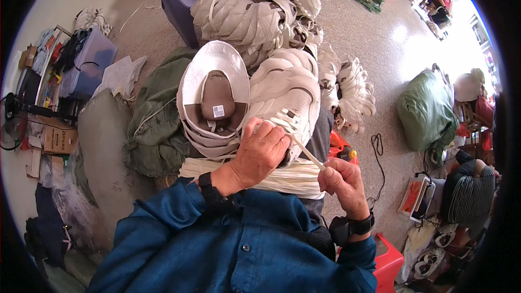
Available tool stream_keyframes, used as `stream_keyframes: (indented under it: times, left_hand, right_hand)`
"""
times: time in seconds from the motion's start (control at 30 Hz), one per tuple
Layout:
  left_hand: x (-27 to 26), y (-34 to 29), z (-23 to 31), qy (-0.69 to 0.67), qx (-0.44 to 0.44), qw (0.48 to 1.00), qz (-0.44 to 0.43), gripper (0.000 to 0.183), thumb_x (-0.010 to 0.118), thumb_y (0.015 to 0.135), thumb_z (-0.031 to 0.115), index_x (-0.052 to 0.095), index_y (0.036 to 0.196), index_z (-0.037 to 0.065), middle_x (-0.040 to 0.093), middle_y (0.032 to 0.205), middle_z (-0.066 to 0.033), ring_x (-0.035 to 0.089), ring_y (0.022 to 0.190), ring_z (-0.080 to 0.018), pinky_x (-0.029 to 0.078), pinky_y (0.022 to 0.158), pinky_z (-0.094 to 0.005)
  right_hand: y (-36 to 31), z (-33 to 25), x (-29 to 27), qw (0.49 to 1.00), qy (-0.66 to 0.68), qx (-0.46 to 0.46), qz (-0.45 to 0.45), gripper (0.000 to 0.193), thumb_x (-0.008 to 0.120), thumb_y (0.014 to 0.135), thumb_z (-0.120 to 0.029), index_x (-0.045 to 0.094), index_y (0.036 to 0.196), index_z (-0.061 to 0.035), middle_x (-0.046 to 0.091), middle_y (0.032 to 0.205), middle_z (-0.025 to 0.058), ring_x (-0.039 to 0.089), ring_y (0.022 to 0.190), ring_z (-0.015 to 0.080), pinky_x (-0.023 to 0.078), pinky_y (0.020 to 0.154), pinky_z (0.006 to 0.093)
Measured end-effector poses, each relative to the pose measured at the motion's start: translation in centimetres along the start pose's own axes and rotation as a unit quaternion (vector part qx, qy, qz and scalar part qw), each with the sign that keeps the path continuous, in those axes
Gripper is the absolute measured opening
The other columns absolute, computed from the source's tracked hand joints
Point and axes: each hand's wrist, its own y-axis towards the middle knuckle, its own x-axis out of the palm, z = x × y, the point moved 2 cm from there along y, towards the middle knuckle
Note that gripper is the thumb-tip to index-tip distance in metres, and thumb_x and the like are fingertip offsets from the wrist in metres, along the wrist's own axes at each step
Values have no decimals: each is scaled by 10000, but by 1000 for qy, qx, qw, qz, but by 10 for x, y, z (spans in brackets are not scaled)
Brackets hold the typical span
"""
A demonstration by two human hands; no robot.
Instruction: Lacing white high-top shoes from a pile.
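"Which step is this?"

"Lacing, I'd judge. The right hand (347,184) pinches a pale lace (307,153) between thumb and finger, stretched from the shoe (286,87)."

"And the left hand (259,153)?"

"Narrow, fingers bent over the shoe by its eyelets, gripping it there. I can't tell if it pinches lace too (the fingertips are partly hidden)."

"Where's the shoe?"

"In front of the person's body, toe away, just right of another upper (190,91) standing open. A bundle (301,182) of pale strands lies behind the hands, across the lap."

"What would the next move call for?"

"Probably a firm left hold and an even right pull, so the lace lies flat."

"Any writing?"

"A white label (218,111) in the open upper has a dark square code; its print is too small to read. The cardboard box (58,137) at far left has printing too. I see no brand on the shoe."
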Motion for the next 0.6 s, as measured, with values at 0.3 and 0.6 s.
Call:
stream_keyframes:
  times: [0.3, 0.6]
  left_hand:
    - [-6, -3, -2, 31, 57, 997, -46, 102, 590, 813, 150, 648, 868, 85, 587, 873, -40, 571, 905, -206, 355, 1045, -464]
    - [-29, -6, -4, 31, 104, 988, -106, 89, 590, 829, 117, 656, 873, 76, 597, 866, -27, 615, 905, -196, 323, 1124, -524]
  right_hand:
    - [2, 23, -14, 992, 64, -35, 103, 305, 569, 998, -215, 623, 767, -23, 629, 706, 40, 554, 633, 105, 438, 614, 255]
    - [-4, 63, -16, 995, -38, 20, 91, 256, 613, 966, -164, 664, 783, 8, 642, 701, 9, 573, 634, 71, 456, 584, 243]
